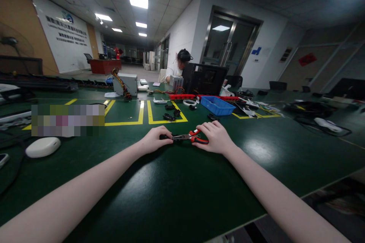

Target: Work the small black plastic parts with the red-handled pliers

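Observation:
My right hand (216, 136) grips the red and black handles of a pair of long-nose pliers (196, 139). Their jaws point left, toward my left hand (156, 139). Between the thumb and fingers of that hand is a small black part (164, 136), mostly covered by the fingers, so its kind does not show. The plier tips meet or nearly meet this part; whether they clamp it I cannot tell. Just beyond my hands, several small black pieces (170, 117) lie inside a yellow taped outline (151, 122) on the green table (159, 190).
A blue bin (218, 105) stands behind my right hand. Farther back are a black computer case (203, 79), a metal power supply (126, 85) with bundled wires, and a seated person (173, 70). A white rounded device (43, 147) lies at left, loose cables (310, 107) at right.

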Available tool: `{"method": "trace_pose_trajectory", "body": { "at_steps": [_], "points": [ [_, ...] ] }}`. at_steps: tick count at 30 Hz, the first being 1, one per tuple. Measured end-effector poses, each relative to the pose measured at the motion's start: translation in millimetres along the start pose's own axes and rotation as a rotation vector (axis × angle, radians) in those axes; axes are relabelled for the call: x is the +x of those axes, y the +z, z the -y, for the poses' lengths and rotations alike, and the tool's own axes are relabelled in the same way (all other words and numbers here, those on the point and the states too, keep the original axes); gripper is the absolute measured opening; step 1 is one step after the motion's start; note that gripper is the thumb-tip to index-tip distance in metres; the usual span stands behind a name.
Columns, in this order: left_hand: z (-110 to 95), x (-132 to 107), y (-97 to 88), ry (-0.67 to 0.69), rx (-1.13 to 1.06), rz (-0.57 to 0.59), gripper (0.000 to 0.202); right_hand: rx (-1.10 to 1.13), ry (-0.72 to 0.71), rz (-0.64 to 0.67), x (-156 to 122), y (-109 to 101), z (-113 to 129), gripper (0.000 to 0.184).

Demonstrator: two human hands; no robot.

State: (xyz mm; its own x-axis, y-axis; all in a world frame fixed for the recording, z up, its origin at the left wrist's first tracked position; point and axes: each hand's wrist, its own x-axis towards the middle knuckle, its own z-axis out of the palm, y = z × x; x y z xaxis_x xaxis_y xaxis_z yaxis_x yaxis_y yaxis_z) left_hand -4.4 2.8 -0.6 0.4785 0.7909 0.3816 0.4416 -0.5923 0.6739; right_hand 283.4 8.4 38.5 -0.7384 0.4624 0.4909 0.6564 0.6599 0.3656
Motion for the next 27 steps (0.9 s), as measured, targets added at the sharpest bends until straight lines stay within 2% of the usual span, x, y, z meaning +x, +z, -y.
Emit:
{"method": "trace_pose_trajectory", "body": {
  "at_steps": [13, 27],
  "points": [
    [0.1, 0.5, 1.5, -0.02, 0.023, -0.01, 0.011, 0.043, 0.037, 0.092, 1.8, 0.5, 1.0, 0.054],
    [-1.5, 0.2, 0.4, -0.034, 0.034, -0.012, 0.014, 0.062, 0.026, 0.109, 1.6, 0.3, 3.7, 0.05]
  ]
}}
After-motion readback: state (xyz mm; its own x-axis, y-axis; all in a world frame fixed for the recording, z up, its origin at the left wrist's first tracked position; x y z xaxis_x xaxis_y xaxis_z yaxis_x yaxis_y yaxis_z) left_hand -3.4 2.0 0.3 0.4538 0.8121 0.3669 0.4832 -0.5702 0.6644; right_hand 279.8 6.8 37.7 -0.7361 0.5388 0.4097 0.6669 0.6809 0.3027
